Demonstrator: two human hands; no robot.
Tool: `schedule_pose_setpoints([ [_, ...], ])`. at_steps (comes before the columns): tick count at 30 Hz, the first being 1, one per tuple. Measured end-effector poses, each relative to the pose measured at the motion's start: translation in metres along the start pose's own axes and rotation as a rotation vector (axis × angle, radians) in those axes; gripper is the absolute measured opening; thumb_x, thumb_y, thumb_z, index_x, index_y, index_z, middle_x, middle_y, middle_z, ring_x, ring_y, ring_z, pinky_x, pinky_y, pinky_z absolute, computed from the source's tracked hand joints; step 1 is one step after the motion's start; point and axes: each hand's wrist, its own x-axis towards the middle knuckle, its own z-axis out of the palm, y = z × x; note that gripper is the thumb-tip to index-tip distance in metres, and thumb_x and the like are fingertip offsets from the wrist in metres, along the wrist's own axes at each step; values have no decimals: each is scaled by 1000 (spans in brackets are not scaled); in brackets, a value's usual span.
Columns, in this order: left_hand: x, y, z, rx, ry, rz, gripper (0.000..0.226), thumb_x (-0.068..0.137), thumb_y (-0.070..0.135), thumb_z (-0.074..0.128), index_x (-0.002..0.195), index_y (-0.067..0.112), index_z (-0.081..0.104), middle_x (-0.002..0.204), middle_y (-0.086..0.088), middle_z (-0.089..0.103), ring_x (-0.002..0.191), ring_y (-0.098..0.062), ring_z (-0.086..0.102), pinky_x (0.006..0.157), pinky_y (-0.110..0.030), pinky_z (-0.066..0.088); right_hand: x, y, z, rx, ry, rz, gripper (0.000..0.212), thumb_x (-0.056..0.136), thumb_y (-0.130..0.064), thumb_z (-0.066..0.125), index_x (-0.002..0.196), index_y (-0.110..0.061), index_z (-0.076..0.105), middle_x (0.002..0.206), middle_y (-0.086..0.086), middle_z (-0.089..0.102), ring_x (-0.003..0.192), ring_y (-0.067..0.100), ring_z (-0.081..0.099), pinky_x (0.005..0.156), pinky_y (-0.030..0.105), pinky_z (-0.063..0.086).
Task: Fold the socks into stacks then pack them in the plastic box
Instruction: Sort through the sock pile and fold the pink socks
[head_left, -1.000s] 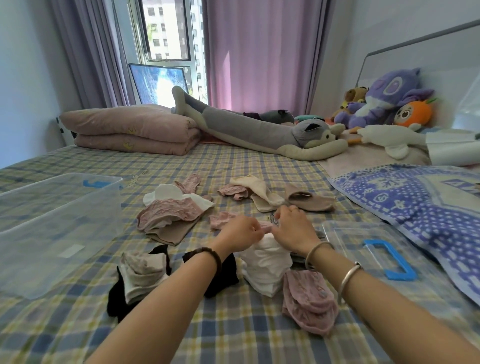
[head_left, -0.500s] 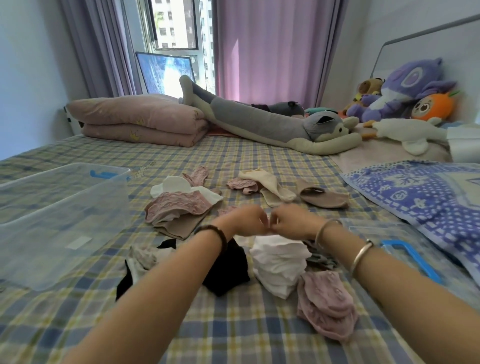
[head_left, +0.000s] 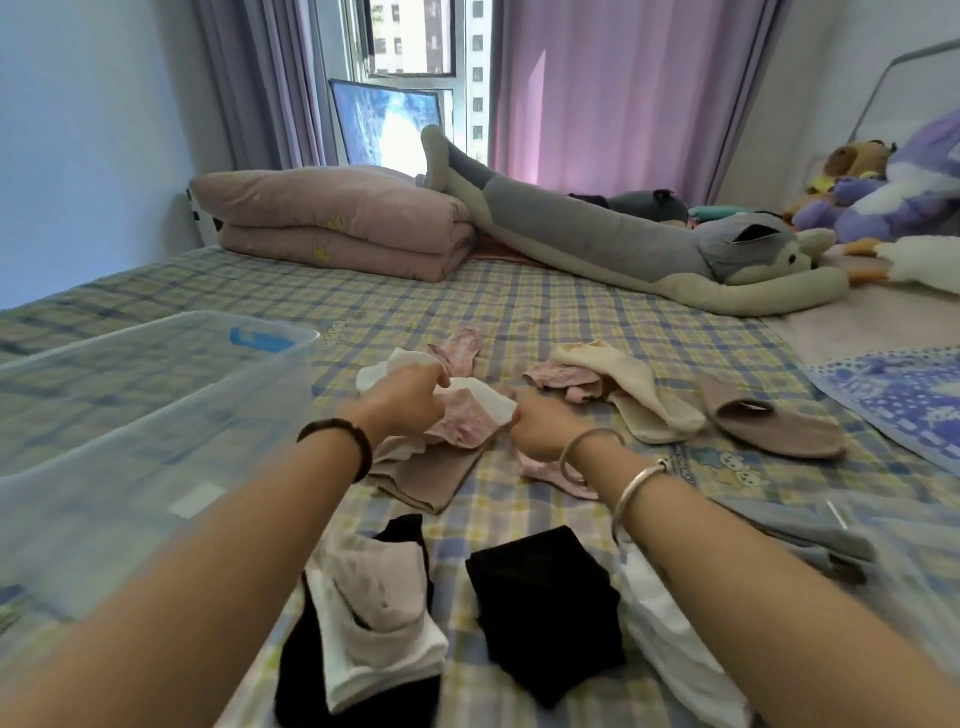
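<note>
Both my hands reach over the loose sock pile in the middle of the bed. My left hand (head_left: 408, 400) has its fingers curled on a white sock (head_left: 483, 397) that lies across a pink sock (head_left: 465, 426) and a tan sock (head_left: 431, 480). My right hand (head_left: 540, 431) is curled at the white sock's right end and seems to pinch it. Folded stacks lie near me: a black stack (head_left: 543, 608), a beige and white stack (head_left: 376, 618), and a white stack (head_left: 675, 654) partly under my right arm. The clear plastic box (head_left: 156, 415) stands open at the left.
More loose socks lie to the right: cream (head_left: 628, 387), pink (head_left: 563, 379) and brown (head_left: 779, 428). The clear lid (head_left: 914, 551) lies at the right, blurred. A folded pink quilt (head_left: 337, 223), a long grey plush (head_left: 623, 239) and other plush toys fill the far side.
Both hands left the white folded stack and moved forward to the loose pile, where they now take the white sock. The view tilted upward and forward.
</note>
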Motion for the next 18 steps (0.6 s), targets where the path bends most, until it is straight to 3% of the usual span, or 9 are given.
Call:
schedule_pose_setpoints([
  [4,23,3,20,138,-190,134,30,90,15,45,112,20,65,134,-6,49,126,-23,40,105,-32,32,14,27,16,-222,-127,42,40,86,-31,58,117,-6,52,122,13,58,110,29,56,77,29,42],
  [6,29,4,30,270,-297,134,35,92,24,43,124,20,58,143,-5,42,132,-25,35,111,-38,27,15,32,26,-273,-178,72,43,82,-35,63,114,-7,53,120,13,58,109,28,56,74,28,39],
  [8,31,1,37,363,-351,66,47,92,28,40,139,21,39,149,-6,33,135,-29,32,112,-41,26,16,33,28,-275,-128,87,33,90,-29,51,114,-6,54,122,15,57,110,30,56,76,29,39],
  [10,28,0,39,398,-354,39,49,93,26,40,141,19,34,144,-9,40,130,-30,39,108,-40,33,17,31,21,-214,-56,100,29,95,-26,39,108,-6,56,115,15,59,107,30,57,76,30,40],
  [12,24,2,35,376,-315,64,38,93,21,42,129,12,48,131,-12,53,117,-30,50,96,-36,40,15,28,11,-106,8,118,27,95,-26,39,78,-8,52,85,9,55,84,27,57,63,26,38],
  [14,18,7,27,306,-203,97,29,91,17,45,114,5,59,118,-15,60,106,-30,55,83,-34,41,9,24,2,42,71,146,37,93,-25,44,63,-3,48,68,7,48,63,21,46,49,24,29],
  [16,11,13,18,191,-66,123,27,89,19,51,101,0,66,105,-17,66,95,-29,58,77,-34,42,3,18,-6,244,104,151,32,91,-20,48,68,1,56,73,11,54,69,23,51,55,27,34],
  [18,1,21,8,-36,90,123,28,85,25,58,88,1,72,82,-13,67,76,-16,60,64,-25,41,-8,10,-17,425,140,108,23,91,-13,48,74,-4,59,88,13,57,89,29,57,75,37,42],
])
